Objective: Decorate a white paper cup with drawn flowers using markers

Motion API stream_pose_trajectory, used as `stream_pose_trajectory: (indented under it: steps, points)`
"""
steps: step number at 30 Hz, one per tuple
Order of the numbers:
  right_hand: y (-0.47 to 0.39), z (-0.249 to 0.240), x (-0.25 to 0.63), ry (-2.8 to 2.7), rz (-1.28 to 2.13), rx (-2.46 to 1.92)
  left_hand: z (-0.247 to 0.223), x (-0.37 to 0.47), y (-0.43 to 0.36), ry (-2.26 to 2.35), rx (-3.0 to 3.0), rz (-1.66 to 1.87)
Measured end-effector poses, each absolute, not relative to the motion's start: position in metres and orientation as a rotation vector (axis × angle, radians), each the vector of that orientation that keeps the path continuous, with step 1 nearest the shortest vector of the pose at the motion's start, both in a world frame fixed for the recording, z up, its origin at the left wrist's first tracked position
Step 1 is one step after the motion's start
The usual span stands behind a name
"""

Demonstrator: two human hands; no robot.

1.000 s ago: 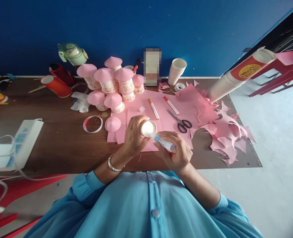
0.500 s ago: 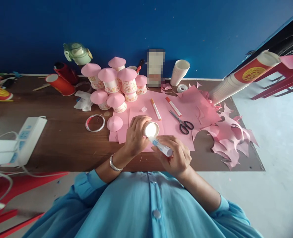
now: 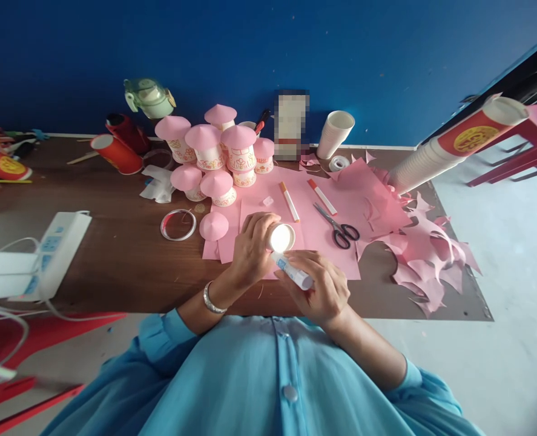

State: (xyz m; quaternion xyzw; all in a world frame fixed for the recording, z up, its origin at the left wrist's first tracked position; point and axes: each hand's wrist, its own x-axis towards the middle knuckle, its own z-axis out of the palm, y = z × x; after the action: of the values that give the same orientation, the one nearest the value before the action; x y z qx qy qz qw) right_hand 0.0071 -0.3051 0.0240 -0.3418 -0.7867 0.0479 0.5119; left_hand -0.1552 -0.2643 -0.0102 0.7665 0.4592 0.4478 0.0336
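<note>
My left hand (image 3: pixel 255 247) is wrapped round a white paper cup (image 3: pixel 281 238), whose round end faces up toward me. In my right hand (image 3: pixel 322 281) is a glue stick (image 3: pixel 295 272), tilted so that its upper end meets the cup's near rim. Both hands are over pink paper sheets (image 3: pixel 268 188) on the table. A pink paper cone (image 3: pixel 214 226) lies just left of my left hand. Beyond it stand several decorated cups with pink cone tops (image 3: pixel 203 145). Scissors (image 3: pixel 338 227) and two markers (image 3: pixel 289 201) rest on the paper.
A roll of tape (image 3: pixel 178 224) lies left of the paper, and a power strip (image 3: pixel 52 254) is at the far left. Paper scraps (image 3: pixel 425 254) cover the right edge. Stacked cups stand at the back (image 3: pixel 335 134) and lean at right (image 3: pixel 459 142).
The whole view has shifted slightly, so the table things appear a little farther right. Both hands keep their holds, and the glue stick stays at the cup's rim.
</note>
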Motion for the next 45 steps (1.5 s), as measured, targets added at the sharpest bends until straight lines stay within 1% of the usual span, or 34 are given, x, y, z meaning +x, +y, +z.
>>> stream_pose_trajectory:
  steps: [4,10,18,25,32,39,45]
  points:
    - [-0.309,0.020,0.007,-1.948,0.143,-0.794,-0.011,-0.157,-0.264,1.416,2.308,1.354]
    - [-0.301,0.028,0.009,-1.854,0.064,-0.855,-0.011,-0.154,-0.262,1.420,2.396,1.372]
    - [-0.304,0.023,0.006,-1.909,0.120,-0.831,-0.010,-0.155,-0.263,1.424,2.405,1.327]
    - [-0.298,0.026,0.008,-1.849,0.072,-0.911,-0.011,-0.152,-0.262,1.435,2.472,1.297]
    - [-0.304,0.026,0.005,-1.915,0.121,-0.830,-0.010,-0.154,-0.263,1.437,2.461,1.287]
    - [-0.297,0.028,0.007,-1.841,0.059,-0.929,-0.014,-0.151,-0.263,1.454,2.495,1.297]
    - [-0.303,0.028,0.004,-1.925,0.104,-0.837,-0.009,-0.152,-0.264,1.444,2.492,1.310]
